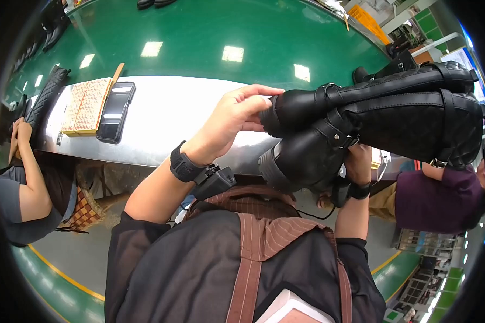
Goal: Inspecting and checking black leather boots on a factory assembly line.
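Black boots (382, 116) look whole and strapped; they are held aloft by the near edge of the bench (167, 113), not yet set down, so handling is judged unfinished; the nearer is met from below by the right hand (359, 161), whose closure is hidden and cannot be told; the farther's toe is pinched by the left hand (236, 112); beyond, a tray (115, 114) and a box (87, 105) are left untouched.
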Tool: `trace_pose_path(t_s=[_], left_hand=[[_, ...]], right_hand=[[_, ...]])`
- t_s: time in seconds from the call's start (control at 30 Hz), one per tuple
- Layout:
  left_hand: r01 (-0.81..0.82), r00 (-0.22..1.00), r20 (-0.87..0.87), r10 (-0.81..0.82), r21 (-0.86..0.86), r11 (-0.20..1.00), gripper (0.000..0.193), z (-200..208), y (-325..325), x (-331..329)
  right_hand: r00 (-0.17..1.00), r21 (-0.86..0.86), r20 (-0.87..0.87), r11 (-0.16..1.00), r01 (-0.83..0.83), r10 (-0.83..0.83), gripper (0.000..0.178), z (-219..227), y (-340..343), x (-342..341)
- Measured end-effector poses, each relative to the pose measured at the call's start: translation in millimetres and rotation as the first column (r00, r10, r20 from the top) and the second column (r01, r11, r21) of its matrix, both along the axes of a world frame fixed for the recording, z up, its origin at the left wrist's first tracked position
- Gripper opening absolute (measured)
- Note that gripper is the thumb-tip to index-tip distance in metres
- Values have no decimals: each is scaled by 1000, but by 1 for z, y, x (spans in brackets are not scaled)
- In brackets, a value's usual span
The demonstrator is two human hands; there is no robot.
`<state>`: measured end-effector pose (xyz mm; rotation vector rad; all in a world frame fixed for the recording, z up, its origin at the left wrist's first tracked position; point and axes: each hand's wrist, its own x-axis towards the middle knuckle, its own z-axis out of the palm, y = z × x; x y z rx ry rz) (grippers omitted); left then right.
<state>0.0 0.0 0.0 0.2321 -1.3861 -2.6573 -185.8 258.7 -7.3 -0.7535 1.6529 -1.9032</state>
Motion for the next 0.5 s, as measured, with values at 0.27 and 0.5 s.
trace_pose_path(t_s=[0.27, 0.5], left_hand=[[-95, 995, -48, 89, -134, 986, 43, -6, 9, -10], [-123, 992, 30, 126, -97, 988, 56, -1, 20, -7]], right_hand=[[993, 4, 91, 998, 69, -69, 45, -4, 0, -1], [965, -212, 73, 942, 261, -251, 42, -7, -26, -10]])
